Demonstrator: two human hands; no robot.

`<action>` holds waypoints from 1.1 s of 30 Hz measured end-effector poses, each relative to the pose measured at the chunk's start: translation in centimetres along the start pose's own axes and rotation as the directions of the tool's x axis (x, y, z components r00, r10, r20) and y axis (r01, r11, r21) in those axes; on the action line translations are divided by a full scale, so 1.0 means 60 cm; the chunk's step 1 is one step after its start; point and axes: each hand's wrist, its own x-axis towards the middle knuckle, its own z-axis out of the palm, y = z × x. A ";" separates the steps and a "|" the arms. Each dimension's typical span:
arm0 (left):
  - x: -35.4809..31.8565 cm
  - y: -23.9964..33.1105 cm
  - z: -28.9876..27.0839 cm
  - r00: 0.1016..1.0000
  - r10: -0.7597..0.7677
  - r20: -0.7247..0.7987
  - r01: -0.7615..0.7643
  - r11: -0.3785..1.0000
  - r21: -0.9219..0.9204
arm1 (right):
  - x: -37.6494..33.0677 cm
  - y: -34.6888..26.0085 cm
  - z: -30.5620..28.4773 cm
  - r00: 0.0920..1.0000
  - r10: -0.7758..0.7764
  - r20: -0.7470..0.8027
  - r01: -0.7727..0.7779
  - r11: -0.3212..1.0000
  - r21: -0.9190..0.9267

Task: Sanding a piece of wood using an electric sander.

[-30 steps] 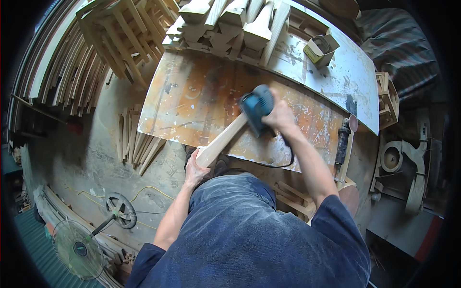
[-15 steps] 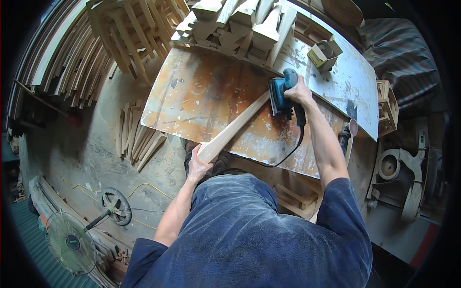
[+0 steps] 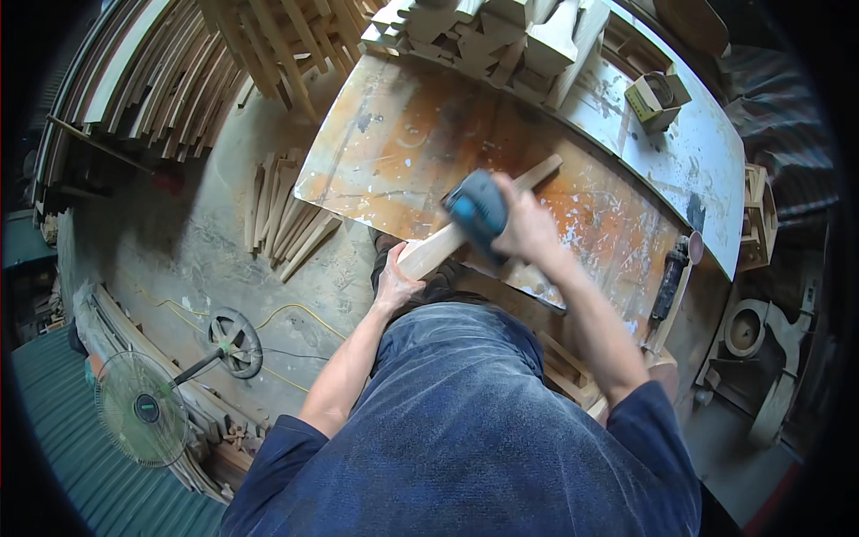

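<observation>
A pale tapered wooden leg [image 3: 436, 250] lies slantwise over the near edge of the paint-stained worktable [image 3: 394, 116]. My left hand [image 3: 396, 281] is wrapped round its thick near end, which juts out past the table edge. In my right hand [image 3: 530, 225] is a blue electric sander [image 3: 480, 210], gripped from its right side and smeared a little by motion. The sander sits across the middle of the leg and hides that stretch. Beyond it the leg's thin far end shows on the tabletop.
Stacked wooden legs [image 3: 501, 36] stand at the table's far side, near a small open box [image 3: 658, 98]. A dark cylindrical power tool [image 3: 669, 282] lies by the right edge. Loose legs [image 3: 291, 219] lie on the floor at left, with a standing fan [image 3: 143, 409] nearer.
My right hand has brought the sander down and left, from the leg's far end to its middle. The left hand keeps its grip. The whole view has shifted slightly.
</observation>
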 end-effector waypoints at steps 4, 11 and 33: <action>0.001 0.003 -0.003 0.998 -0.039 0.052 0.042 0.998 -0.055 | -0.088 -0.058 0.065 0.986 -0.160 0.046 0.153 0.980 0.127; -0.001 -0.004 -0.024 0.994 0.038 0.106 -0.033 0.998 -0.049 | -0.048 0.084 0.020 0.983 0.047 -0.177 -0.012 0.981 0.192; 0.017 0.098 -0.077 0.860 -0.385 0.334 0.473 0.847 -0.241 | -0.087 0.071 0.032 0.965 0.105 -0.241 -0.013 0.935 0.355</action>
